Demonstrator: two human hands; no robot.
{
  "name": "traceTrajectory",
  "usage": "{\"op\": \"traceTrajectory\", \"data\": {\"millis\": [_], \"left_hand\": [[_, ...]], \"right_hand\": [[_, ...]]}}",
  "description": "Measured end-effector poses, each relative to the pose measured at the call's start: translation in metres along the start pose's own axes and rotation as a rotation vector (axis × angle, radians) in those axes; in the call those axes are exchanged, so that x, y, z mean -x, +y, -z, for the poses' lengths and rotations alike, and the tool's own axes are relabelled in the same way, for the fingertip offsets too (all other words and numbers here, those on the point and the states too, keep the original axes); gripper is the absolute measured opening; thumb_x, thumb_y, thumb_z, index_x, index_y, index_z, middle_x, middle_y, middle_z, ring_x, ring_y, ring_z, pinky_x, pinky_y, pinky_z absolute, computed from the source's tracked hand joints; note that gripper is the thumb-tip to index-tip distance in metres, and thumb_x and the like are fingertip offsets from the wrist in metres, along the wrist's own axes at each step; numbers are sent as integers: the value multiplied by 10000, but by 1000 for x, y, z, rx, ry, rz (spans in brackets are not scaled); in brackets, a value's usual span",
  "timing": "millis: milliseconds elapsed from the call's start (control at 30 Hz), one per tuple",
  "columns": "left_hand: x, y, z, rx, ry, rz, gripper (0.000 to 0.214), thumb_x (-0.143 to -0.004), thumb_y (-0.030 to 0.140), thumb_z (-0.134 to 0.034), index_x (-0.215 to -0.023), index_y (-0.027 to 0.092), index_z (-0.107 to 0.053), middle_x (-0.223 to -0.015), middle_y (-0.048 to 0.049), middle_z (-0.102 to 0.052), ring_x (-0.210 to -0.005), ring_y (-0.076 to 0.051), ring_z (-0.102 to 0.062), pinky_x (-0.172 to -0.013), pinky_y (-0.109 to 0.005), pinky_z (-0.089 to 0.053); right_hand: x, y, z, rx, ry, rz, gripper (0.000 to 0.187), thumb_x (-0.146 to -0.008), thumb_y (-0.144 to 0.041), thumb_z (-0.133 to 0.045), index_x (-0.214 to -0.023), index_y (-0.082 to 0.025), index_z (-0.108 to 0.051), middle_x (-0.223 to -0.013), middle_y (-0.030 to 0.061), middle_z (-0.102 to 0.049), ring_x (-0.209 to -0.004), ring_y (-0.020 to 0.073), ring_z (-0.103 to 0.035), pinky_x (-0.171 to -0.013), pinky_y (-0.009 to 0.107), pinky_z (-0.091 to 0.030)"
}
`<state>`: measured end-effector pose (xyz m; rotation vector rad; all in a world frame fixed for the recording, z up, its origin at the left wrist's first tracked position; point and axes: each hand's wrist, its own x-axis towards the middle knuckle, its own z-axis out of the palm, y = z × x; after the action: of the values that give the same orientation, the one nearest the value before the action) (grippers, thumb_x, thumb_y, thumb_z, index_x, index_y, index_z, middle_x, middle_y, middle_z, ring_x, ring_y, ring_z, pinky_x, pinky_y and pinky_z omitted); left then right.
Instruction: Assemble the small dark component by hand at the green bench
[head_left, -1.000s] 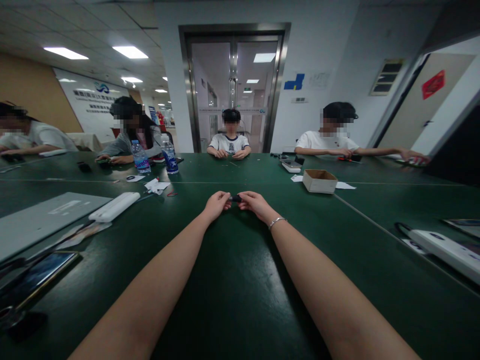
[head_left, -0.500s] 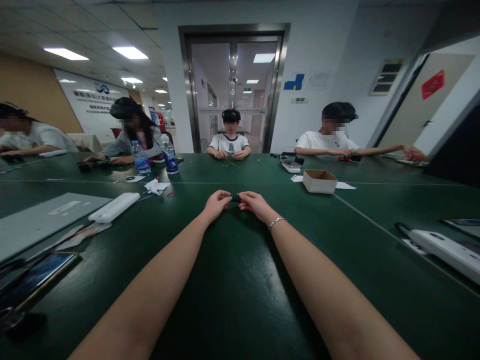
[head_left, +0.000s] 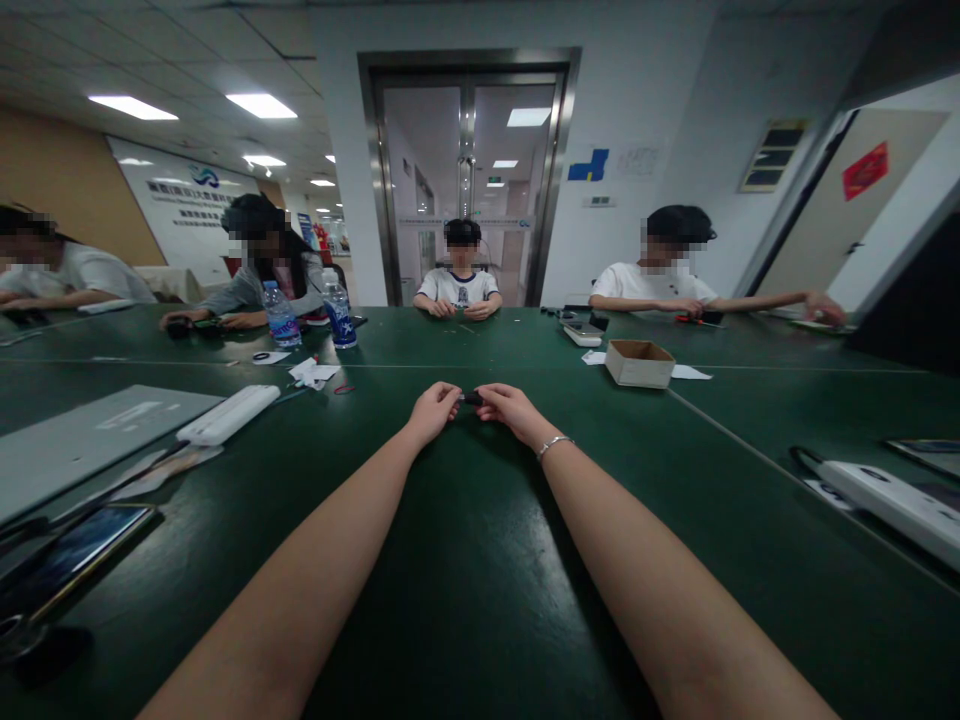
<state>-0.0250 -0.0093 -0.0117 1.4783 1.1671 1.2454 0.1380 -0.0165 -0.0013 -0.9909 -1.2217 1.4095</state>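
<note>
Held out over the green table [head_left: 450, 560], my two hands meet around a small black stick-like object [head_left: 472, 398]. Its left end looks greyer; it is too small to tell its kind. The fingertips of my left hand [head_left: 435, 413] pinch that left end. My right hand [head_left: 512, 408], with a bracelet [head_left: 553, 444] on its wrist, is closed on the black right end. Fingers hide both ends of the object.
At left lie a grey laptop [head_left: 112, 435], a white power strip [head_left: 229, 414] and a phone [head_left: 75, 560]. Beyond stand two bottles [head_left: 340, 312] and scraps of paper [head_left: 312, 373]. An open box [head_left: 640, 364] and another power strip [head_left: 892, 500] are at right. Several people sit around.
My hands stay almost in place, still on the black object. Slightly more of its greyish left end shows beside my left fingertips.
</note>
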Motion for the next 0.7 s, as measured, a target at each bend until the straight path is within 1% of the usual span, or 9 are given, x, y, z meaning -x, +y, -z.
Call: {"op": "traceTrajectory", "data": {"millis": [167,333,400,467,533,600,700], "left_hand": [[3,4,1,25,2,20,114,-783,184,-534,-869,132,-587,-730,-20,-554,-581,-79,-514,-526,-194,-436],[6,7,2,28,12,26,159,-722,159,-588,-880,146,-603,-754,-22,-562,-638,-95,-533,-556,-201,-449],[5,7,2,50,10,34,153,-724,178,-594,-873,148,-603,-783,-32,-577,-655,-100,-542,-564,-205,-452],[4,7,2,68,9,54,140,-753,233,-581,-862,145,-594,-803,-45,-593,-648,-102,-550,-561,-211,-452],[2,5,1,64,12,86,161,-785,286,-556,-843,137,-576,-745,-43,-597,-598,-98,-546,-541,-209,-441],[0,2,0,33,6,96,172,-804,301,-535,-824,133,-562,-636,-19,-572,-528,-88,-518,-510,-200,-418],[-3,-2,0,-19,-10,53,148,-810,269,-523,-826,128,-564,-569,8,-535,-479,-77,-480,-485,-192,-397]], "right_hand": [[0,0,0,9,-1,-1,50,-870,-105,-538,-882,-98,-586,-605,24,-617,-497,71,-591,-483,134,-520],[-1,2,2,5,-7,14,44,-863,-119,-557,-874,-103,-596,-608,23,-616,-506,74,-597,-487,135,-524],[-1,2,2,4,-10,13,46,-864,-120,-556,-875,-103,-598,-613,22,-616,-506,71,-597,-488,134,-524],[-2,2,2,3,-10,9,52,-868,-117,-549,-880,-102,-598,-614,21,-615,-507,71,-598,-489,133,-525],[-1,2,1,2,-5,5,52,-870,-108,-543,-877,-101,-594,-613,20,-612,-505,70,-596,-487,133,-524],[-1,1,1,1,0,3,52,-870,-101,-538,-869,-101,-590,-610,18,-608,-500,69,-593,-482,133,-521],[0,0,1,1,-1,5,44,-866,-102,-545,-868,-99,-589,-603,16,-603,-504,73,-595,-484,136,-522]]}}
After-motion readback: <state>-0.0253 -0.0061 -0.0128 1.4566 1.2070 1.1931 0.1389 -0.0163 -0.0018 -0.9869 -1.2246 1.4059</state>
